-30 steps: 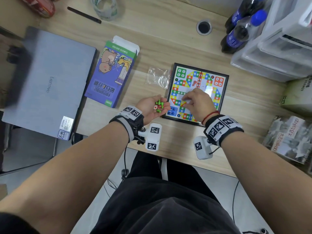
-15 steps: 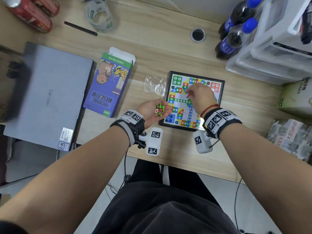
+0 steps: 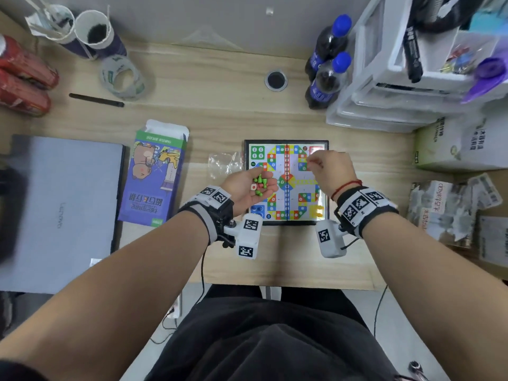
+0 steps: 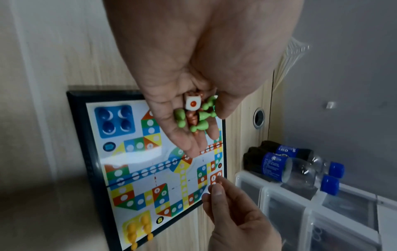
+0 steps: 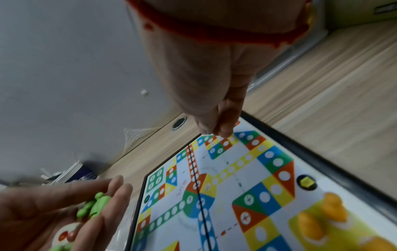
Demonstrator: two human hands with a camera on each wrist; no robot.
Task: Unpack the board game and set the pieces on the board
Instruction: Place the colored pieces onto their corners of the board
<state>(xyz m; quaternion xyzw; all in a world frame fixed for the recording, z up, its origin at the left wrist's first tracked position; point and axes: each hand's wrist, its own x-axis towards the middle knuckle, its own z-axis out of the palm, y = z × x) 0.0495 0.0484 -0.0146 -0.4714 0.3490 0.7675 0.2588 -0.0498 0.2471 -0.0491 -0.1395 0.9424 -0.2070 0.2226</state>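
The ludo board point(image 3: 286, 221) lies open on the desk. Blue pawns point(image 4: 114, 122) fill its blue corner and yellow pawns point(image 4: 137, 229) its yellow corner. My left hand point(image 3: 254, 188) hovers palm up over the board's left side. In its cupped palm lie green pawns point(image 4: 201, 117), a few red pawns point(image 4: 191, 118) and a white die point(image 4: 192, 103). My right hand point(image 3: 310, 162) is over the far right of the board by the red corner point(image 4: 216, 176). Its thumb and fingertips point(image 5: 217, 130) pinch a small red pawn, mostly hidden.
The purple game box point(image 3: 154, 174) and an empty clear bag point(image 3: 224, 165) lie left of the board, with a shut laptop point(image 3: 60, 210) beyond. Two cola bottles point(image 3: 327, 78) and plastic drawers point(image 3: 412, 78) stand at the back right. A tape roll point(image 3: 123, 78) and pen point(image 3: 96, 100) lie back left.
My right hand has moved from the board's near middle to its far right red corner. The left hand has drifted a little over the board's left edge. The head view has tilted up.
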